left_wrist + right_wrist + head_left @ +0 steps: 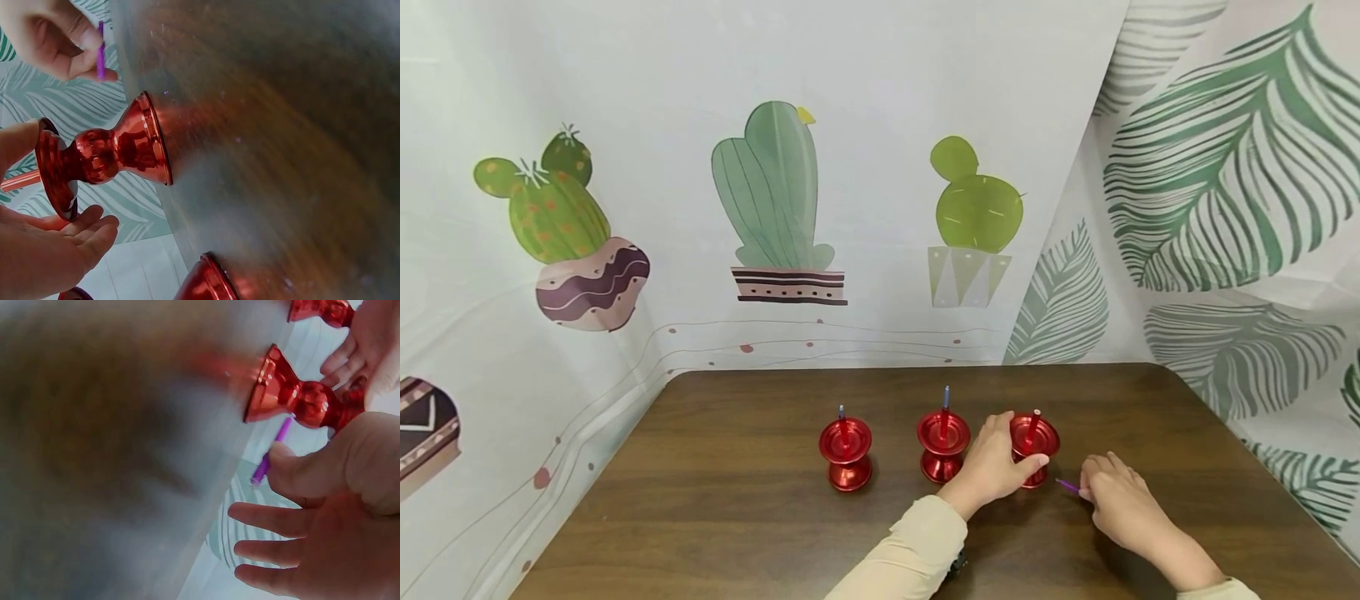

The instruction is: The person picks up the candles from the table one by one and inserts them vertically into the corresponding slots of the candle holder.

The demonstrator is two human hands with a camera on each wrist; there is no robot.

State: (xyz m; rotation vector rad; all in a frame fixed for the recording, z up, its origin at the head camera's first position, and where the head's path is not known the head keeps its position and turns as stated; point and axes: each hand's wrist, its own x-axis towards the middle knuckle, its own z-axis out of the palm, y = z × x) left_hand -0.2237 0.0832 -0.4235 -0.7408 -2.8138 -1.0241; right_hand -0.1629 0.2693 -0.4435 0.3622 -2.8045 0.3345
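Note:
My left hand (991,465) holds the dish rim of the rightmost shiny red candle holder (1047,440), its thumb on one side and its fingers on the other. From the dish rises a short red post with a pale tip. To the right, just above the table, my right hand (1126,502) pinches a thin purple candle (282,433) between thumb and index finger. In the right wrist view the other fingers (269,552) of that hand stretch out. The candle points toward the held candle holder but is apart from it.
Two more red candle holders stand on the brown wooden table (722,517): the middle one (942,465) bears a tall blue candle (947,397), the left one (850,475) a short blue piece (842,411). Behind the table hangs a cloth (880,167) printed with cacti and leaves.

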